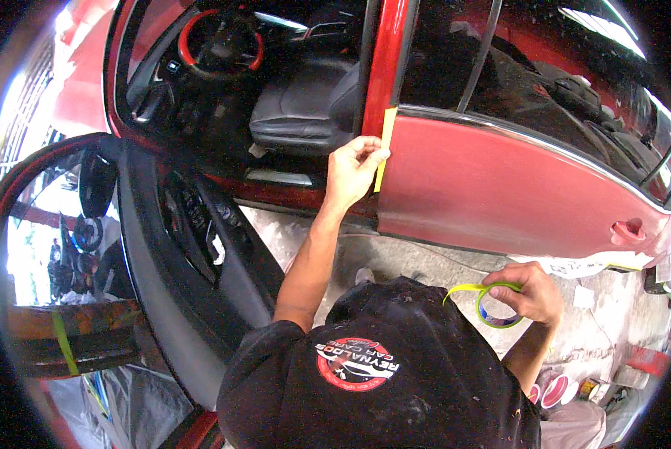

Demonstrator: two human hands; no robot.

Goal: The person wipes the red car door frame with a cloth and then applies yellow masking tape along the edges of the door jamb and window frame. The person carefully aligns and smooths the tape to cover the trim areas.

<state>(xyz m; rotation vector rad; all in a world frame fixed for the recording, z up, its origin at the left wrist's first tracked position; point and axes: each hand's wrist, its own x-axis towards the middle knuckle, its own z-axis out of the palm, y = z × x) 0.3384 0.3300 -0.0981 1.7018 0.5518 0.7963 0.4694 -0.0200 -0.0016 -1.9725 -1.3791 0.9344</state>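
Observation:
My left hand [352, 173] is closed, thumb and fingertips together at the front edge of the dull red rear door [492, 179]. They press on a strip of yellow masking tape [385, 135] that runs along that edge, beside the glossy red pillar [385, 60]. To the lower right, my right hand [534, 293] grips a roll of yellow-green masking tape [499, 323] with a blue inner ring. A loose tail of tape sticks out from the roll toward the left. Both hands are apart.
The front door [193, 269] stands open on the left, its black inner panel near my left arm. Behind the opening are a black seat [305, 101] and a steering wheel [255, 56]. Tubs [555, 391] and cans stand on the concrete floor at lower right.

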